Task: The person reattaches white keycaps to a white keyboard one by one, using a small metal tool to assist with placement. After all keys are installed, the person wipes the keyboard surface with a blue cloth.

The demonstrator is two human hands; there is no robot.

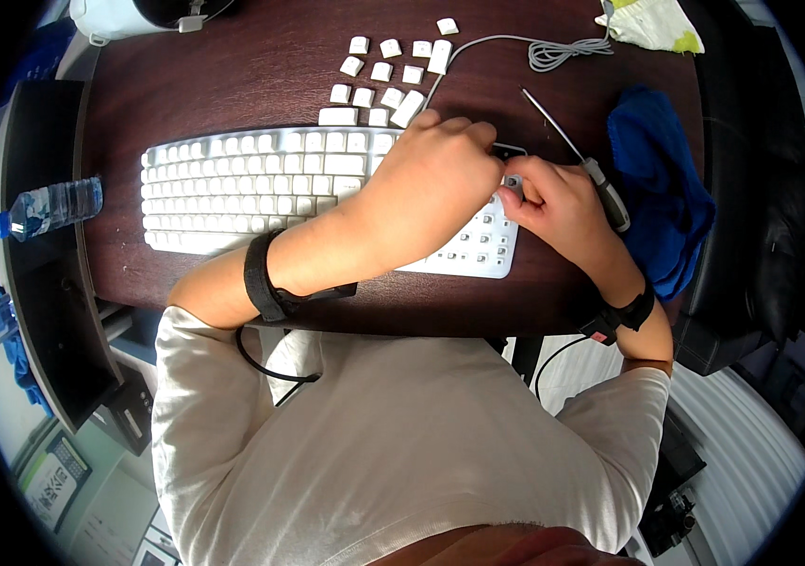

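A white keyboard [256, 189] lies across the middle of the table. Its left and centre carry white keycaps, while bare switches [466, 247] show at the right end. My left hand [448, 174] is closed over the upper right part of the keyboard, its fingertips hidden beneath it. Just right of it, my right hand [558, 203] is closed at the keyboard's right edge, thumb and forefinger drawn together close to my left hand. Anything held in either hand is hidden. Behind the keyboard, several loose white keycaps [381, 72] are spread out.
A grey cable [553, 57] lies coiled at the back right. Right of my right hand rests a screwdriver [607, 191], beside a blue cloth [666, 193]. A plastic bottle [58, 206] lies at the table's left edge. A white and green wrapper [655, 25] sits at the far right corner.
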